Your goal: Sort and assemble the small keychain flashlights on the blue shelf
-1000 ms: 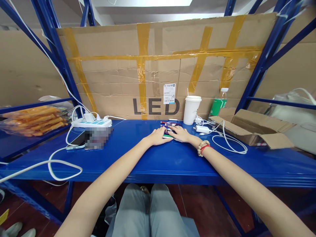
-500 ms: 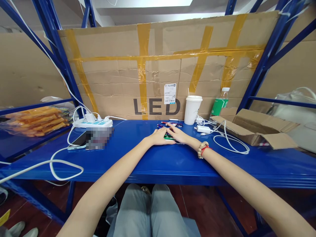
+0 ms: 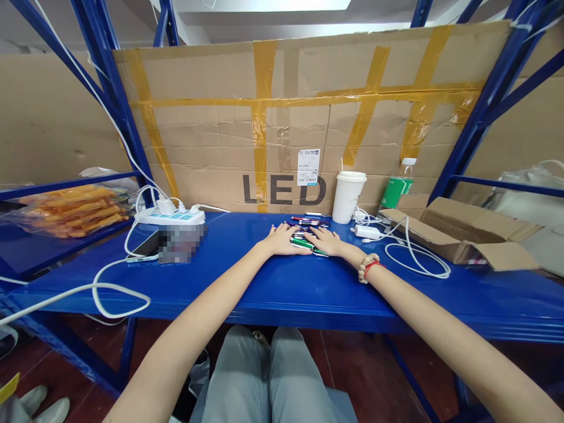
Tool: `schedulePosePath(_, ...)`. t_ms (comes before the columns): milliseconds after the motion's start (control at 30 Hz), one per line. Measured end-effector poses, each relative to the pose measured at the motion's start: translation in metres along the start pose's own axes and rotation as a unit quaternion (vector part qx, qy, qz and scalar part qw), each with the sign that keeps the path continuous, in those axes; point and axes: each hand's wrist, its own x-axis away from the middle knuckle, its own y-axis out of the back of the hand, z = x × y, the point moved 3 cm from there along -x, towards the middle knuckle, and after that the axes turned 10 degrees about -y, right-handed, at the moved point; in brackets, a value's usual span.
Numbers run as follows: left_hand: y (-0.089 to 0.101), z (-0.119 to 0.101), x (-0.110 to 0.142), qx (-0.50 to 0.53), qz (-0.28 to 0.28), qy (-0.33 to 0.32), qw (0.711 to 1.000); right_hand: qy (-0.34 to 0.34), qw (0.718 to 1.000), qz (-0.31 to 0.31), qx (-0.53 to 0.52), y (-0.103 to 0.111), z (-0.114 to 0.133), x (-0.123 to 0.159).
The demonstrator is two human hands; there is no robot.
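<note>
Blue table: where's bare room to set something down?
Free: between power strip and left hand; near side, between the forearms. Crowded: pens around that hand and right hand; right of the cup, with charger, cable, open box.

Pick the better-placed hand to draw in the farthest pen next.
Right, probably: the right hand lies just this side of the farthest pen, while the left hand sits farther left.

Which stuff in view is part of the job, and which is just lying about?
In the job, by the look of it:
- pens, some at the hands
- left hand
- right hand

Probably just lying about:
- white cup
- bottle
- open cardboard box
- charger
- power strip
- phone
</note>
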Motion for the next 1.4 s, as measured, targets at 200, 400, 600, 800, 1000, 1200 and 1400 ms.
schedulePosePath(200,0.002,-0.008,-0.001,-0.004,-0.016,-0.037,0.999,0.037,0.995,0.03,-0.087,0.002,0.013,0.009)
schedulePosePath(400,0.002,-0.021,-0.001,-0.004,-0.026,-0.093,0.995,0.103,0.969,0.028,-0.224,0.003,0.025,0.014)
schedulePosePath(600,-0.004,-0.022,0.0,0.0,0.007,-0.069,0.998,0.077,0.976,-0.07,-0.189,0.004,0.012,0.002)
schedulePosePath(800,-0.008,-0.018,-0.002,0.003,0.02,-0.056,0.998,0.016,0.98,-0.166,-0.108,0.008,-0.013,-0.011)
schedulePosePath(1000,-0.01,-0.016,-0.004,0.004,0.016,-0.056,0.998,0.047,0.981,-0.176,-0.058,0.009,-0.008,-0.015)
schedulePosePath(1200,-0.009,-0.017,-0.004,0.004,0.025,-0.052,0.998,0.031,0.979,-0.196,-0.044,0.01,-0.008,-0.028)
schedulePosePath(1400,-0.007,-0.018,-0.002,-0.005,0.029,-0.055,0.998,-0.003,0.993,-0.108,-0.05,0.002,-0.013,-0.043)
